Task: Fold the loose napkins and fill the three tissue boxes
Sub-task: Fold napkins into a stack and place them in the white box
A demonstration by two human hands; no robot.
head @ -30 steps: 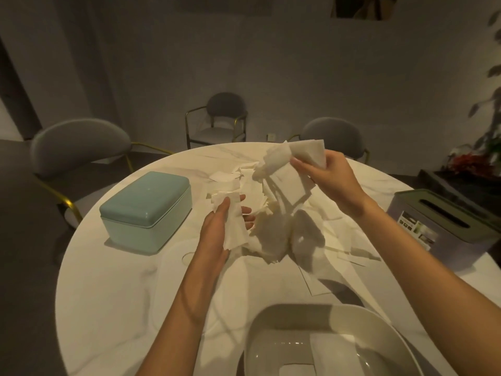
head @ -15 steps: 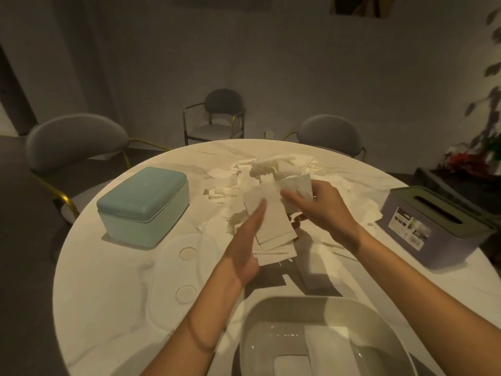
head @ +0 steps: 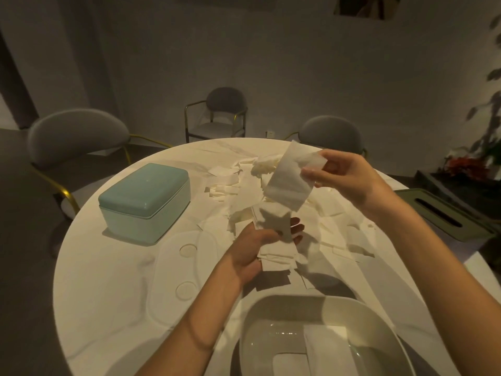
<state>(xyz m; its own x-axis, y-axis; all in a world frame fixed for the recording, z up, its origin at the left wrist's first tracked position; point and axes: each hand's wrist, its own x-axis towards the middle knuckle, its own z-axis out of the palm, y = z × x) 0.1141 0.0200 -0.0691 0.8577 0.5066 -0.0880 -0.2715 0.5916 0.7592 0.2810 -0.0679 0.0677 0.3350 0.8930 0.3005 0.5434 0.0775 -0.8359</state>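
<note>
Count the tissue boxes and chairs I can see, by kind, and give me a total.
Tissue boxes: 3, teal box, green box, open white box
Chairs: 3, left chair, middle chair, right chair
Total: 6

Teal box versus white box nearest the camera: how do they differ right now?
The teal box has its lid on, while the white box is open on top, showing a napkin inside. The teal box sits at the table's left, beyond the left hand; the white box sits at the near edge. Both are rounded rectangular boxes resting on the table.
</note>
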